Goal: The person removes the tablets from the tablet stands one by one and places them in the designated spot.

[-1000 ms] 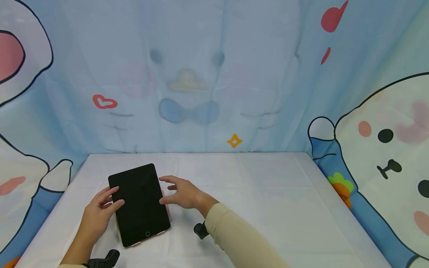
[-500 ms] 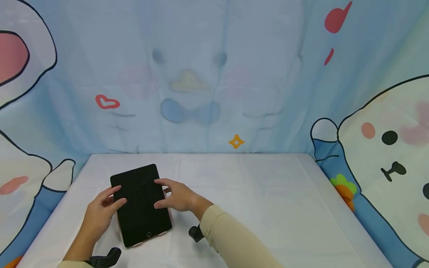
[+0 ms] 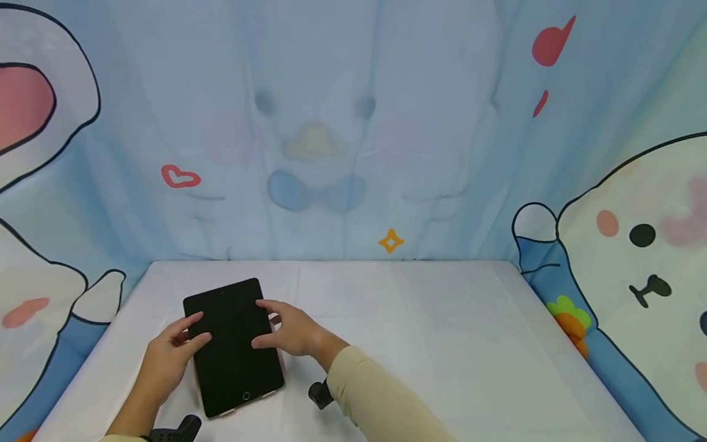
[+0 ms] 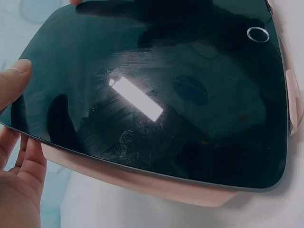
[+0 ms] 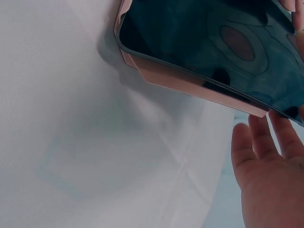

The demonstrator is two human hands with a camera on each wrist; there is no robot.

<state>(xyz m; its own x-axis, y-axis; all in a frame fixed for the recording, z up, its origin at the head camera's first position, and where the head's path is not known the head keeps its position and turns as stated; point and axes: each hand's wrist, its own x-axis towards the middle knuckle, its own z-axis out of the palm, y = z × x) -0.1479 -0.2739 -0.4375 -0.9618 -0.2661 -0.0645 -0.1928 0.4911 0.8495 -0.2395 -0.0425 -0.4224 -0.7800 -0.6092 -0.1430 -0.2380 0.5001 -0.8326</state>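
A black tablet (image 3: 234, 362) with a pink cover (image 4: 156, 185) beneath it sits left of centre in the lower half of the head view, tilted slightly counterclockwise over the white desk (image 3: 442, 368), its home button (image 3: 246, 396) toward the lower edge of the frame. The left hand (image 3: 168, 356) grasps the left edge, thumb on the screen and other fingers under the rim. The right hand (image 3: 295, 331) grasps the right edge in like manner; in the right wrist view its fingers curl beneath at the lower right. Whether the whole tablet is off the desk or one end rests on it, I cannot tell.

In both wrist views the pink cover shows below the rim rather than flush with it, so the two may be only loosely joined. If the fingers bear on the glass alone, the cover could slip away or fold underneath. Both thumbs lie on smooth, glossy screen, so a light pinch could slide, and uneven lifting by the two hands might twist the tablet and drop its lower corner onto the desk.
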